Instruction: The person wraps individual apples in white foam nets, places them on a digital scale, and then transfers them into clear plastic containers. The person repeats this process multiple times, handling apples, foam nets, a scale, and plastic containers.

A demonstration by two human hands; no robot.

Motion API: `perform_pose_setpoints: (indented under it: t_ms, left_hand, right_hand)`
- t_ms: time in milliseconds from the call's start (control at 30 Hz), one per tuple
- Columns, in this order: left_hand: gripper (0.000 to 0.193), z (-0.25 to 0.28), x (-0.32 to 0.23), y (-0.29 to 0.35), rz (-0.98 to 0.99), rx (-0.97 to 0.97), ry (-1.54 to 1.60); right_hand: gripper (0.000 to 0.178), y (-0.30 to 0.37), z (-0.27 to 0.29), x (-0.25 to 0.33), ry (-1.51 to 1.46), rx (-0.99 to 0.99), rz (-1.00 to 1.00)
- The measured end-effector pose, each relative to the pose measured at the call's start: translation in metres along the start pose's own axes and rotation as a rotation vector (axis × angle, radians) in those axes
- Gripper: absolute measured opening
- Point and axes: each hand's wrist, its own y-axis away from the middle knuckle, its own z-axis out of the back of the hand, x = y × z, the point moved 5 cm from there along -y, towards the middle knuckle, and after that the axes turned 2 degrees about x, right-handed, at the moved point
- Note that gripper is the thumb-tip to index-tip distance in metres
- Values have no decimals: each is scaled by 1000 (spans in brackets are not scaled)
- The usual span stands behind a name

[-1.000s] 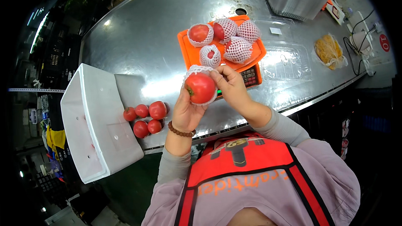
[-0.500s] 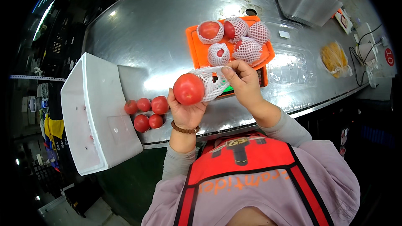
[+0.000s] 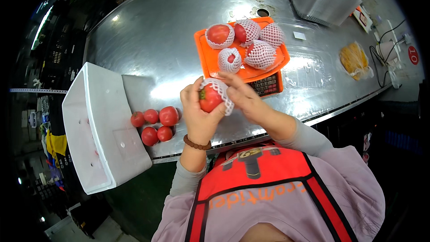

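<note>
Left hand (image 3: 199, 122) nearest: fingers closed round a tomato (image 3: 209, 100), thumb at its 4 o'clock. Fruit roundish, no clear long axis; stem end faced about 9 o'clock. Foam net (image 3: 222, 90) covered its 2-to-4 o'clock side. Right hand (image 3: 251, 103) lay at 3 o'clock, fingers extended, blurred; couldn't tell whether they pinched. Beyond, 1 o'clock: orange tray (image 3: 204, 58), netted tomatoes (image 3: 261, 54).

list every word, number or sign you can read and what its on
I won't copy wording, but print shows on:
Shirt: orange letters, upside down, partly readable.
Red round sign: white digits, readable.
Apron: emblem print, too unclear to read.
Scale keypad: marks too small to read.
</note>
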Motion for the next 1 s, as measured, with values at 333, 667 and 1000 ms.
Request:
perform_pose_setpoints:
  t_ms: [333, 667, 1000]
  left_hand:
    - [27, 14, -36, 7, -337, -40, -190]
    - [7, 15, -27, 1, -354, -32, -180]
    - [10, 11, -6, 2, -177, 42, 8]
  right_hand:
    - [55, -4, -12, -11, -422, 58, -56]
    - [62, 6, -19, -8, -14, -9, 62]
    - [60, 11, -14, -19, 9, -158, 31]
